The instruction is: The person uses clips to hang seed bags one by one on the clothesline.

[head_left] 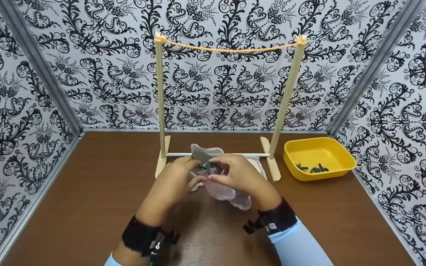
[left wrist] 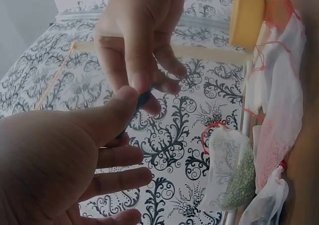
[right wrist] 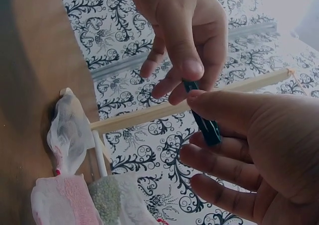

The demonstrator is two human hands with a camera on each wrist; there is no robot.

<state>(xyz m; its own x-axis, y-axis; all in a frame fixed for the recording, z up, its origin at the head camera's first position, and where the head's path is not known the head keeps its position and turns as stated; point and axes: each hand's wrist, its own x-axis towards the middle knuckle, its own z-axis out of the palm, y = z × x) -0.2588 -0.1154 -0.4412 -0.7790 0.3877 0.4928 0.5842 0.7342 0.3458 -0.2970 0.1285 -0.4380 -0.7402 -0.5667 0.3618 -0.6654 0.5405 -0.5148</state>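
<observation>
Dk grn clip (right wrist: 208, 128); yel bin (head_left: 318, 176); brn table (head_left: 98, 199); blk/wht scroll-print walls (head_left: 227, 92); 2 lt blue sleeves (head_left: 301, 244).

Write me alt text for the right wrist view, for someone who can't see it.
A left hand and a right hand hold a dark green clip. Mesh bags lie by a wooden frame on a brown table, with patterned wallpaper behind.

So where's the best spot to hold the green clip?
I'd pinch the clip at the end farther from the left hand, coming in from the side of the right hand, thumb on one face and fingers on the other. It's long and slim, that end sticks out past the right thumb, and the left thumb is at the opposite end.
</observation>
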